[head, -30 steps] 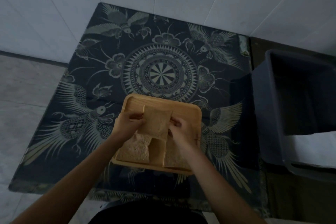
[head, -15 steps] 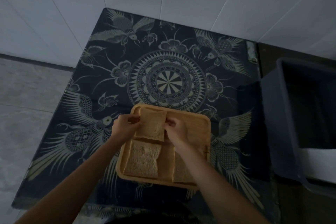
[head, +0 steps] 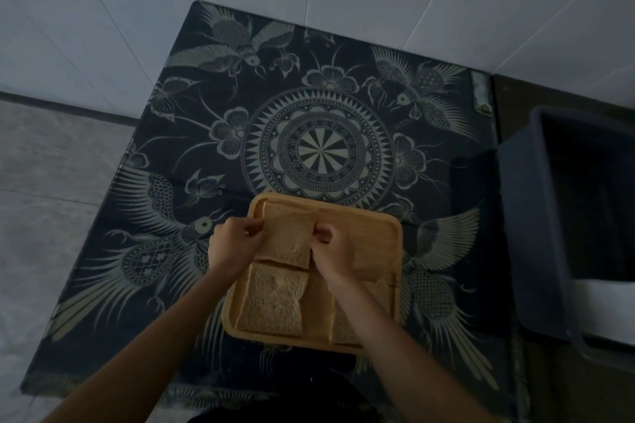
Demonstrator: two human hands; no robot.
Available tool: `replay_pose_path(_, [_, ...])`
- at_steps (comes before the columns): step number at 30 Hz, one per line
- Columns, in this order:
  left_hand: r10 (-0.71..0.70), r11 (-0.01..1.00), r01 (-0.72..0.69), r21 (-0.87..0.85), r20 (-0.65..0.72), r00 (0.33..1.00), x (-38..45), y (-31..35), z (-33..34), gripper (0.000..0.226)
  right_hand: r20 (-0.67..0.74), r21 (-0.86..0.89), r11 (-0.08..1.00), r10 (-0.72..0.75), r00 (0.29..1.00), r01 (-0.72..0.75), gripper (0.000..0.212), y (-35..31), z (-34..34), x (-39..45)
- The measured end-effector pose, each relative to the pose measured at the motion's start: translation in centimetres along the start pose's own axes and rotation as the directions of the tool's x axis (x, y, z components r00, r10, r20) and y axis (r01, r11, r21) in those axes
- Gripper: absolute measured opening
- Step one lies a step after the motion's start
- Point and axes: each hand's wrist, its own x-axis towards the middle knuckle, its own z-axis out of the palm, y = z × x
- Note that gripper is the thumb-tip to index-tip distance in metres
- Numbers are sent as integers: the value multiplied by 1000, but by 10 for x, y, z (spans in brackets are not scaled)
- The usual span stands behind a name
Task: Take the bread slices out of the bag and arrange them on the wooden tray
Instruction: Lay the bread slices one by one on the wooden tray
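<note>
A wooden tray lies near the front of a dark patterned table. One bread slice rests in the tray's far left corner. My left hand pinches its left edge and my right hand pinches its right edge. A second slice lies flat in the near left part of the tray. More bread lies on the right side, partly hidden under my right forearm. No bag is in view.
The table stands in a corner of white tiled walls. A dark plastic bin stands right of the table, with something white at its near end. Grey floor tiles lie to the left.
Both hands have carried the held slice away from me, from above the near slices to the tray's far left corner. The near left slice is now uncovered.
</note>
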Motion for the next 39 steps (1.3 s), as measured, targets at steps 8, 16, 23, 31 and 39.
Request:
replay_pose_path(8, [30,999,-30,14,7,1000,-5,6,-3,31,11,35,999,-3,1000,2,22,-2,-2,-5])
replay_pose_path(16, [100,991,-100,87,7,995,-27,20,-6,42,17,108,992,-74,997,72,24,8,-53,-22])
replay_pose_path(23, [180,983,-182,-1,129,975,-62,44,16,41,-59,90,990,-100,993,106,10,43,-115,-45])
replay_pose_path(31, [150,989,-140,-54,334,931,-106,55,60,34,-71,87,996,20,997,-14,20,94,-135,-67])
replay_pose_path(39, [-21,981,88,-173,358,933,-126,50,88,23,-38,60,998,22,999,-20,17,113,-127,-84])
